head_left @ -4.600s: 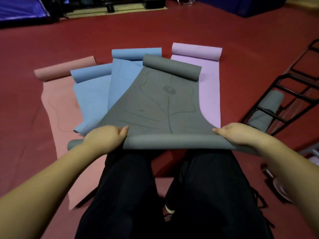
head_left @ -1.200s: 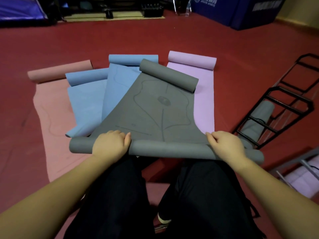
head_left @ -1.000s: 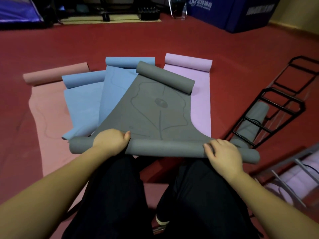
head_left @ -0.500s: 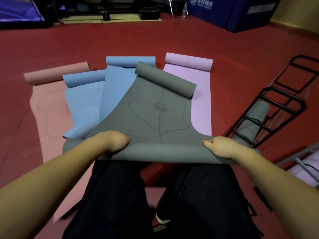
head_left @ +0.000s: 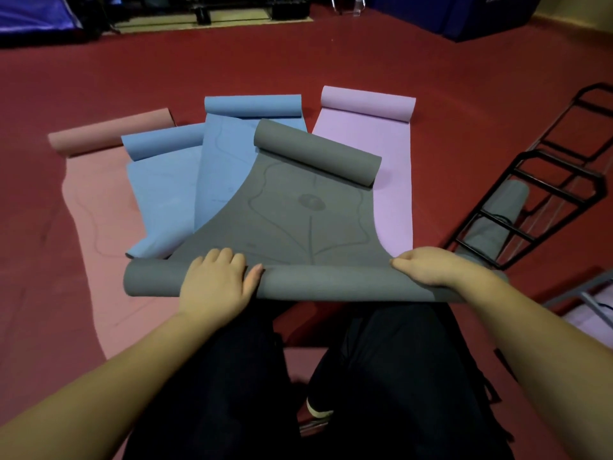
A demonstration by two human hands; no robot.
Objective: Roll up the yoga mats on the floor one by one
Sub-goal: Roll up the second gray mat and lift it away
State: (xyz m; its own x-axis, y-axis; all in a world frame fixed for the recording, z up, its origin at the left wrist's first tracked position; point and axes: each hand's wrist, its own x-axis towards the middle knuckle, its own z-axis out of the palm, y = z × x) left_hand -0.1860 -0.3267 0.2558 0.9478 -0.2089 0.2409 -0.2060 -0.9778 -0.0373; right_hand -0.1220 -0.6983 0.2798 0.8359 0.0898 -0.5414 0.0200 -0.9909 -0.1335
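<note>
A grey yoga mat lies on top of the fanned-out mats, with a curled end at its far side. Its near end is wound into a roll across my knees. My left hand lies over the roll left of its middle, fingers bent over the far side and thumb along the top. My right hand grips the roll near its right end. Beneath are two blue mats, a pink mat and a lilac mat, each flat with a curled far end.
A black metal rack stands at the right with a rolled grey mat in it. Red floor surrounds the mats. Dark blue pads and equipment stand at the far wall. My black-trousered legs fill the foreground.
My left hand has come back up onto the top of the roll with its fingers showing. Over the frames the near roll has grown thicker and the flat grey stretch shorter.
</note>
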